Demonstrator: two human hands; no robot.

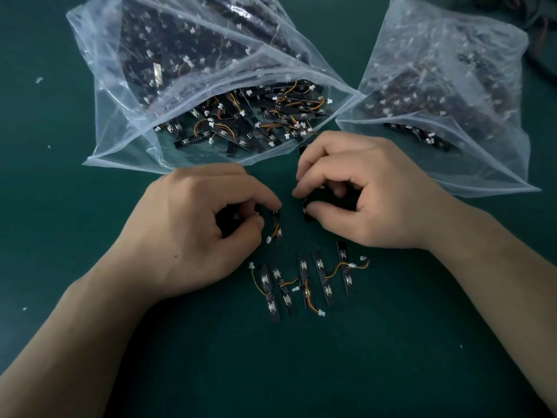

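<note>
My left hand (193, 227) pinches a small black circuit strip (276, 226) with a short orange-yellow wire and a white plug hanging from it. My right hand (367, 191) curls its fingers round another black strip (306, 211), mostly hidden under the fingertips. Both hands hover just above the green table (271, 372), a little apart. Below them lies a row of several black strips (304, 282) with small buttons, wires and white plugs, side by side.
A large clear plastic bag (126, 122) with its mouth facing me is full of the same strips. A second clear bag (452, 86) of strips lies at the right. Dark cables (542, 55) lie at the far right. Small white scraps (38, 80) dot the table.
</note>
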